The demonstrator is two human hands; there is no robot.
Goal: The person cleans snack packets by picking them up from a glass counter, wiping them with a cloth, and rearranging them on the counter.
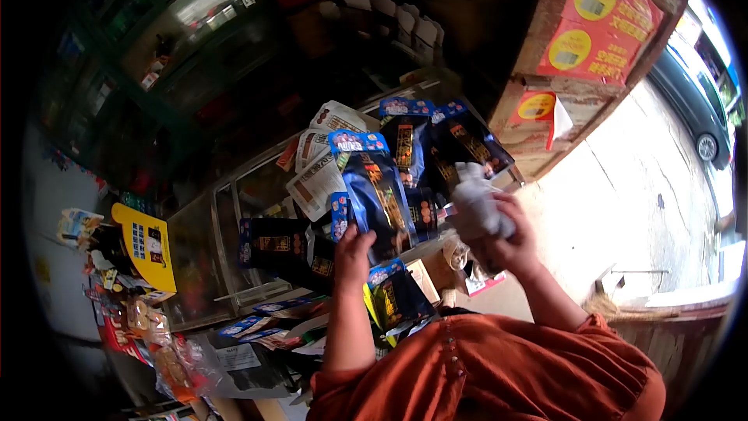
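left hand (354,256) has its thumb and fingers closed on the lower side of a glossy blue-and-black plastic pouch (374,195) over the glass-panelled bench (195,257); right hand (510,230) grips a crumpled grey cloth (475,201) to the pouch's right, with dark printed pouches (275,243) around

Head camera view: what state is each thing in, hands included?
left hand: closed on the held pouch's lower edge
held blue-and-black pouch: raised, front showing; seal can't be told
right hand: closed around the grey cloth
grey cloth: bunched up, blurred
small red poster: one corner peeled
dark car: outside; parked or moving can't be told
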